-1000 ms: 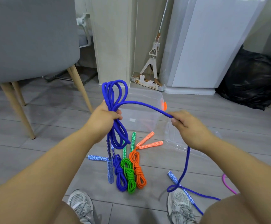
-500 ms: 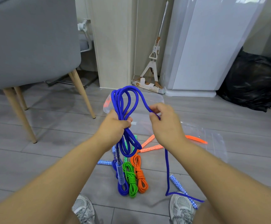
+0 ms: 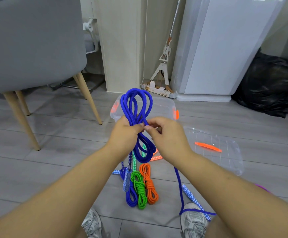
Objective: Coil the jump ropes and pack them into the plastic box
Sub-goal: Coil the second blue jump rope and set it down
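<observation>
Where the hands meet: the left hand (image 3: 124, 133) grips the waist of the blue rope (image 3: 134, 103), fingers curled round the whole bundle. The right hand (image 3: 165, 134) pinches a single strand between thumb and forefinger, touching the left fingers.
Blue rope: braided, ribbed cord held up in front of the plastic box (image 3: 164, 103). Rounded loops rise above the fist and longer ones hang below, perhaps three each, though the overlap makes counting unsure.
Handles: the dangling handle (image 3: 127, 179), slim and patterned, hangs from the bundle. The second handle (image 3: 191, 198), with a blue-and-white diamond print, lies on the floor (image 3: 53, 160) by the right shoe (image 3: 193, 219).
Plastic box: clear, round-cornered, with orange latches, on the floor behind the hands. Its lid (image 3: 225, 155), clear and ribbed, lies flat to the box's right.
Finished bundles: blue coil (image 3: 131, 194), green coil (image 3: 139, 191) and orange coil (image 3: 150, 188), knotted, side by side and touching, on the floor between shoes and box.
Change: a second ago the right hand was stretched well out to the right with the strand taut. Half a second ago a gap still showed between the hands, and now it is closed.
</observation>
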Demonstrator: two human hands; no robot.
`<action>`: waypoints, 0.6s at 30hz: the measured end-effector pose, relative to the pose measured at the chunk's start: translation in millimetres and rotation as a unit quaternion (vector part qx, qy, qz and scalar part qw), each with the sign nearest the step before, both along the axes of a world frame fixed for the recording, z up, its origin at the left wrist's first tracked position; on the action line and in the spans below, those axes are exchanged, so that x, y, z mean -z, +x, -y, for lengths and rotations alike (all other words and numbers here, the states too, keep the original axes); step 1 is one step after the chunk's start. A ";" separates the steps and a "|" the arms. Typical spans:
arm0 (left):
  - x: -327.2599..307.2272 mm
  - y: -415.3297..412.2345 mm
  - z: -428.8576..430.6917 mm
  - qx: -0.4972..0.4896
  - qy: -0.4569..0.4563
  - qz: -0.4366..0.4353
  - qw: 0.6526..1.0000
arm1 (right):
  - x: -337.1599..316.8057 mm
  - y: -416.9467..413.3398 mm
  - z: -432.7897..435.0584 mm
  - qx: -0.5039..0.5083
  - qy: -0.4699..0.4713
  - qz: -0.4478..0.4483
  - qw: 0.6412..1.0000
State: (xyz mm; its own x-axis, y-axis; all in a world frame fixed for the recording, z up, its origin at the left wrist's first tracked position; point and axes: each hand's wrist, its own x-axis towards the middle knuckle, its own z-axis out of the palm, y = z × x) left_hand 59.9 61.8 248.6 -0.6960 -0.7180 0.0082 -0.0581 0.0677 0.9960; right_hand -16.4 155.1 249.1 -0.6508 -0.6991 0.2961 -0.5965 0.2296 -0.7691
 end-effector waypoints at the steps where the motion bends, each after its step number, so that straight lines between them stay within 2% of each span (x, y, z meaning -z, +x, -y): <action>1: -1.2 0.8 -0.7 0.006 0.007 -0.005 1.000 | 0.6 0.8 0.3 -0.008 0.008 -0.006 1.000; 6: -0.8 0.0 0.8 0.014 0.035 -0.034 0.999 | 1.9 -2.9 2.0 0.024 -0.013 0.017 0.999; 10: 3.2 -1.7 0.9 0.021 0.024 -0.033 0.999 | 0.6 -4.0 0.0 0.029 -0.039 0.080 0.996; 18: 4.4 -3.0 8.7 -0.005 0.070 -0.028 0.997 | -0.2 -10.1 -7.5 -0.044 -0.007 0.106 0.993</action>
State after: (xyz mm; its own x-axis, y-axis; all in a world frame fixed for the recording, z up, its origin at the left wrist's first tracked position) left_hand 56.9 53.1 244.2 -0.6897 -0.7220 -0.0543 -0.0016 -0.0735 0.9973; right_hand -26.5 162.6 249.4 -0.6356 -0.7533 0.1689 -0.4386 0.1724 -0.8820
